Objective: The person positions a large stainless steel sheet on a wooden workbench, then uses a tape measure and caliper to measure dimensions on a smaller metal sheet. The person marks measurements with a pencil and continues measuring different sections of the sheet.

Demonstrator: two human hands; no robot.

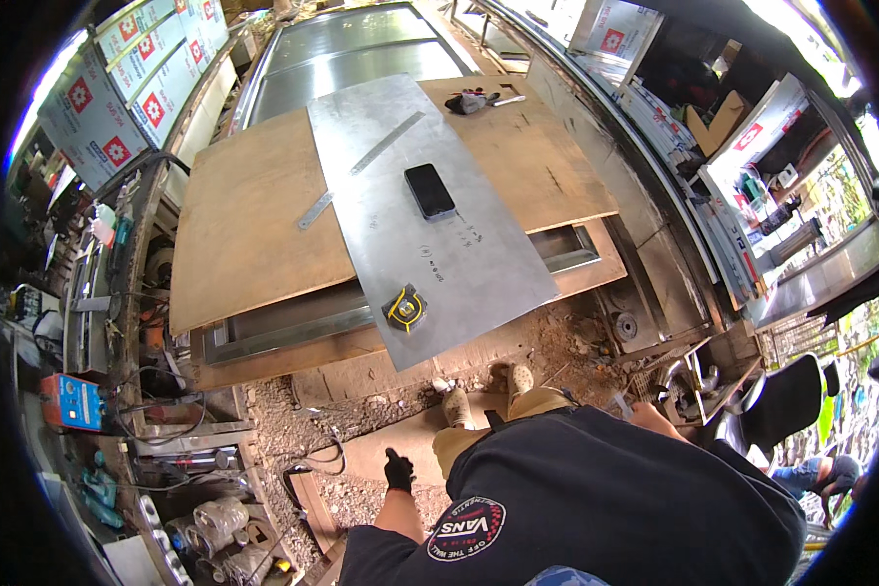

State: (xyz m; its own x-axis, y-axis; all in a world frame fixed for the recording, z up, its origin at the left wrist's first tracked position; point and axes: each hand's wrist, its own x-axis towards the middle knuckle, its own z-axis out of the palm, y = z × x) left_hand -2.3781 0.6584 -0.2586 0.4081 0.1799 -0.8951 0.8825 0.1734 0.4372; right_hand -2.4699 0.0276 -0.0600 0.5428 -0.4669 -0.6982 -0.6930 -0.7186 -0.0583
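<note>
My left hand (398, 471), in a black glove, hangs beside my leg over the gravel floor. Its fingers look curled in, with nothing visible in them. My right hand (647, 418) is partly hidden by my shirt on the other side; it seems closed on a small pale piece, too small to name. In front of me a grey metal sheet (498, 259) lies aslant across brown boards (254, 225). On the sheet are a black phone (430, 190), a yellow and black tape measure (405, 309), handwritten marks and a long steel ruler (389, 143) that reaches over its left edge.
Dark gloves or cloth and pens (471, 101) lie at the board's far right. A metal frame (293, 334) sits beneath the boards. At left stand a blue and red machine (71, 401) and cables; at right, a black chair (781, 400). Another person (830, 479) is at far lower right.
</note>
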